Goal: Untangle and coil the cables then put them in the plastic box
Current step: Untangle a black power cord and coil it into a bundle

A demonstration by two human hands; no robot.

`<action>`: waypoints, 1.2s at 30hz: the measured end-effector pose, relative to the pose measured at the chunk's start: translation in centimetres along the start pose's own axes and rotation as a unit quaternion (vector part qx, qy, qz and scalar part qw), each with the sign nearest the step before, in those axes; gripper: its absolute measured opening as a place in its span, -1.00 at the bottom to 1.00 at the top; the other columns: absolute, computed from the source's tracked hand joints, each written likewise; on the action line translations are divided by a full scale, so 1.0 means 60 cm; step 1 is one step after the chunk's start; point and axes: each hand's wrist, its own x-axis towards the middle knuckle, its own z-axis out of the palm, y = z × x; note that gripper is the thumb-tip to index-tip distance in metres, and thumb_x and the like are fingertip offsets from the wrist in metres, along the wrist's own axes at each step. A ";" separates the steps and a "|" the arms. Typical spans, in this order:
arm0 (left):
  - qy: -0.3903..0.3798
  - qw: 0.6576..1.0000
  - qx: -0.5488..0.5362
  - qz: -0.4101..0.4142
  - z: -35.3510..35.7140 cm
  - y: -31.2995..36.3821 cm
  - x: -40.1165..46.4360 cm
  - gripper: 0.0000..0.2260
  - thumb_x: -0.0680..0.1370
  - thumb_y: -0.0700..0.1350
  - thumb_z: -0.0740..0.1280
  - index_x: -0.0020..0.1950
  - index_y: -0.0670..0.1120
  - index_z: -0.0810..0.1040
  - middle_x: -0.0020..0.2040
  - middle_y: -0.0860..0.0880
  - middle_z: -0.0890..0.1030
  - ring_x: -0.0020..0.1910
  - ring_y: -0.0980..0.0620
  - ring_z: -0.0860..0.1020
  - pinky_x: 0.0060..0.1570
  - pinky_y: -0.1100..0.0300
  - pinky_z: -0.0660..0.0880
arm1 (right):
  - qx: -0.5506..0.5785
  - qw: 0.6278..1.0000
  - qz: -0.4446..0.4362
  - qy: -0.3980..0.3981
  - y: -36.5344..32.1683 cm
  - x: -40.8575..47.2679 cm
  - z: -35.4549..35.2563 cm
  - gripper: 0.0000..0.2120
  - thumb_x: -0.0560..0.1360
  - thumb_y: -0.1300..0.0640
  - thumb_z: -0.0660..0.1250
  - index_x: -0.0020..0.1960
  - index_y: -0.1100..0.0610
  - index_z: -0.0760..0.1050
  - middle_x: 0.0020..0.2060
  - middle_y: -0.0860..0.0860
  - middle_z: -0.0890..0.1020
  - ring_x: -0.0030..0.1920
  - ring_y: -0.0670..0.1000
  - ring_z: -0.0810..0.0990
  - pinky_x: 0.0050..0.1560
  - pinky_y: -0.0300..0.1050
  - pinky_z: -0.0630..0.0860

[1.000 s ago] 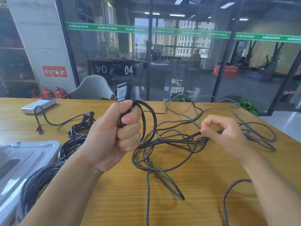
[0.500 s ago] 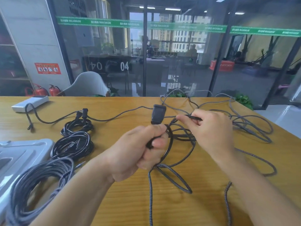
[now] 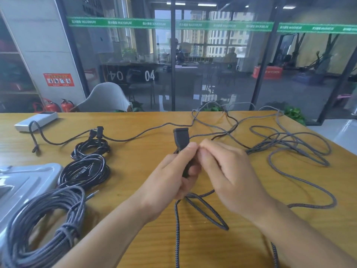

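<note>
I look across a wooden worktop (image 3: 135,190) toward a glass partition with a green printed band; a grey chair (image 3: 108,97) and two red extinguishers (image 3: 58,106) stand behind its far edge. At the left edge sits the plastic box (image 3: 25,176), translucent grey; I see only its ribbed upper surface and cannot tell what is in it. A thick coil of grey braided cable (image 3: 38,225) leans over its near corner. Just beyond lie two smaller coils of glossy black cable (image 3: 85,169), one behind the other. A white flat device (image 3: 36,120) rests at the far left with a thin dark lead curling from it.

My left hand (image 3: 170,182) makes the grip here: its fingers are curled round a black cable just below its blocky rectangular black connector (image 3: 181,137), which stands upright above the thumb. My right hand (image 3: 229,171) meets it from the right, fingertips pinched on the same cable close to the left thumb. Below both hands a braided grey-and-black cable (image 3: 202,209) hangs in a narrow loop onto the wood. To the right, loose grey braided cable (image 3: 289,147) sprawls in wide, overlapping loops toward the far corner.
</note>
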 end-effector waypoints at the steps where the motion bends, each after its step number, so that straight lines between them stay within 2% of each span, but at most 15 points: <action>1: 0.004 1.000 0.005 0.008 0.001 0.000 0.000 -0.53 0.70 0.27 0.06 -0.25 -0.03 0.31 -0.33 -0.02 0.15 -0.39 0.01 0.08 -0.39 0.20 0.06 | -0.019 1.000 -0.009 -0.005 0.001 0.000 0.002 -0.68 0.73 0.08 0.12 -0.17 0.10 0.42 -0.33 -0.07 0.53 -0.29 0.06 0.53 -0.29 0.10 0.43; 4: 0.030 0.999 0.012 0.027 0.004 -0.002 0.000 -0.49 0.69 0.25 0.07 -0.25 -0.12 0.30 -0.37 -0.01 0.15 -0.39 0.00 0.08 -0.41 0.21 0.08 | -0.035 0.999 -0.023 -0.007 0.002 -0.002 -0.001 -0.69 0.74 0.04 0.15 -0.14 0.08 0.47 -0.28 -0.12 0.59 -0.27 0.03 0.57 -0.29 0.05 0.48; 6: 0.056 0.998 0.004 0.038 0.006 -0.001 0.002 -0.51 0.71 0.18 0.09 -0.25 -0.16 0.31 -0.38 -0.01 0.16 -0.42 0.02 0.09 -0.45 0.24 0.10 | 0.023 1.000 -0.015 -0.013 -0.002 -0.002 -0.002 -0.71 0.73 0.01 0.18 -0.13 0.03 0.51 -0.30 -0.16 0.59 -0.27 0.03 0.57 -0.29 -0.06 0.47; 9: 0.121 0.991 -0.020 0.045 -0.007 -0.002 0.007 -0.54 0.73 0.11 0.11 -0.27 -0.15 0.31 -0.41 0.00 0.16 -0.44 0.04 0.09 -0.45 0.20 0.09 | 0.113 0.992 0.034 -0.037 -0.002 -0.004 -0.002 -0.65 0.71 -0.04 0.14 -0.20 0.02 0.49 -0.37 -0.02 0.50 -0.33 0.05 0.48 -0.27 0.09 0.43; 12: 0.189 0.979 -0.062 0.047 -0.035 0.002 0.008 -0.59 0.73 0.07 0.09 -0.28 -0.04 0.29 -0.41 0.01 0.17 -0.41 0.01 0.07 -0.47 0.20 0.08 | 0.110 0.984 0.095 -0.106 0.002 -0.003 0.001 -0.63 0.68 -0.08 0.10 -0.19 0.03 0.52 -0.31 0.13 0.54 -0.24 0.20 0.50 -0.11 0.21 0.44; 14: 0.208 0.973 -0.083 0.049 -0.044 0.003 0.009 -0.61 0.73 0.05 0.10 -0.26 -0.07 0.31 -0.40 0.00 0.15 -0.39 -0.02 0.05 -0.48 0.22 0.09 | 0.116 0.976 0.107 -0.148 -0.003 -0.003 0.004 -0.66 0.67 -0.06 0.12 -0.15 0.01 0.54 -0.27 0.05 0.62 -0.19 0.26 0.55 -0.04 0.29 0.49; 15: 0.208 0.973 -0.089 0.051 -0.043 0.003 0.010 -0.62 0.72 0.04 0.10 -0.24 -0.10 0.33 -0.40 -0.02 0.14 -0.39 -0.02 0.05 -0.48 0.21 0.08 | 0.120 0.974 0.099 -0.166 -0.007 -0.004 0.006 -0.68 0.69 -0.03 0.13 -0.14 0.01 0.55 -0.26 0.02 0.63 -0.20 0.21 0.56 -0.06 0.27 0.50; 17: 0.202 0.974 -0.093 0.054 -0.036 0.003 0.010 -0.60 0.72 0.05 0.09 -0.22 -0.13 0.40 -0.41 -0.05 0.16 -0.41 -0.02 0.08 -0.45 0.17 0.08 | 0.128 0.969 0.074 -0.200 -0.014 -0.007 0.010 -0.69 0.74 0.04 0.16 -0.11 -0.04 0.56 -0.27 0.00 0.61 -0.25 0.05 0.57 -0.11 0.13 0.53; 19: 0.198 0.976 -0.078 0.057 -0.030 0.002 0.010 -0.56 0.73 0.06 0.07 -0.25 -0.12 0.46 -0.44 -0.08 0.26 -0.47 -0.02 0.17 -0.44 0.13 0.14 | 0.136 0.964 0.053 -0.222 -0.018 -0.010 0.014 -0.70 0.74 0.07 0.19 -0.10 -0.13 0.56 -0.29 0.01 0.58 -0.29 -0.02 0.55 -0.20 -0.02 0.50; 22: 0.175 0.979 -0.085 0.057 -0.024 0.007 0.004 -0.55 0.74 0.08 0.05 -0.18 -0.13 0.50 -0.43 -0.13 0.46 -0.51 -0.09 0.32 -0.50 0.15 0.22 | 0.105 0.969 0.013 -0.225 -0.014 -0.011 0.022 -0.70 0.72 0.05 0.22 -0.12 0.11 0.57 -0.32 -0.08 0.57 -0.25 -0.05 0.58 -0.17 -0.20 0.46; 26: 0.133 0.980 -0.143 0.033 -0.018 0.018 -0.006 -0.59 0.73 0.11 0.06 -0.15 -0.09 0.48 -0.36 -0.17 0.55 -0.48 -0.04 0.41 -0.55 0.25 0.26 | 0.063 0.965 -0.011 -0.256 -0.006 -0.010 0.026 -0.66 0.74 0.02 0.21 -0.15 0.10 0.56 -0.30 -0.23 0.59 -0.21 -0.11 0.60 -0.12 -0.27 0.42; 28: 0.102 0.977 -0.180 0.046 -0.018 0.021 -0.006 -0.58 0.74 0.11 0.05 -0.17 -0.08 0.47 -0.39 -0.18 0.52 -0.45 -0.08 0.39 -0.45 0.17 0.30 | 0.026 0.958 -0.025 -0.283 -0.001 -0.009 0.030 -0.65 0.75 -0.05 0.16 -0.10 0.01 0.59 -0.21 -0.21 0.66 -0.07 -0.13 0.63 0.04 -0.21 0.47; 30: 0.064 0.976 -0.203 0.054 -0.019 0.025 -0.009 -0.57 0.74 0.11 0.04 -0.20 -0.08 0.44 -0.46 -0.12 0.41 -0.49 -0.07 0.31 -0.44 0.13 0.28 | 0.000 0.955 -0.037 -0.296 0.008 -0.007 0.032 -0.59 0.74 -0.15 0.09 -0.05 -0.01 0.62 -0.17 -0.16 0.68 -0.01 -0.10 0.62 0.19 -0.23 0.42; 33: -0.003 0.977 -0.209 0.045 -0.028 0.037 -0.015 -0.62 0.68 0.11 0.09 -0.26 -0.06 0.36 -0.51 0.02 0.21 -0.52 0.03 0.12 -0.47 0.16 0.12 | -0.011 0.962 -0.042 -0.268 0.036 -0.001 0.026 -0.54 0.68 -0.27 0.12 -0.08 0.01 0.63 -0.20 -0.15 0.63 -0.04 -0.05 0.57 0.19 -0.28 0.35; 36: -0.038 0.982 -0.179 0.035 -0.041 0.045 -0.020 -0.63 0.61 0.15 0.13 -0.32 -0.02 0.33 -0.49 0.07 0.14 -0.48 0.05 0.04 -0.45 0.14 0.02 | -0.034 0.974 -0.026 -0.221 0.060 0.009 0.011 -0.66 0.61 -0.31 0.24 -0.11 -0.10 0.58 -0.18 -0.21 0.59 -0.01 -0.10 0.55 0.22 -0.33 0.29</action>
